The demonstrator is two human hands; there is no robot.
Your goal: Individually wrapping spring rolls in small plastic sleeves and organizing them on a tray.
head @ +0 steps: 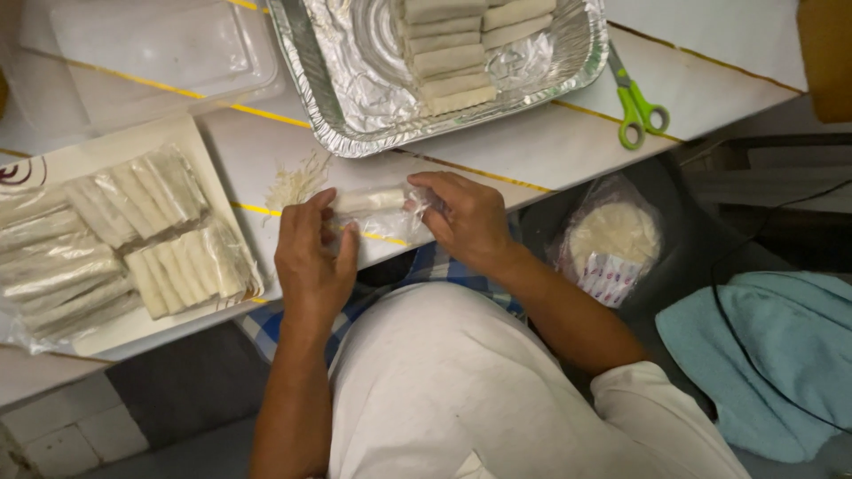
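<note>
Both hands pinch one pale roll (368, 200) in thin clear wrap (390, 222) at the table's (550, 146) near edge: the left hand (311, 257) grips its left end, the right hand (466, 217) its right end. Just beyond lies a small heap of shreds (297, 180). Behind that, a foil tray (346, 89) holds a stack of bare rolls (453, 53). To the left, a flat white tray (115, 146) carries wrapped bundles of rolls (133, 239). Green scissors (636, 105) lie right of the foil tray. Below the table sits a bag of round wrappers (612, 244).
</note>
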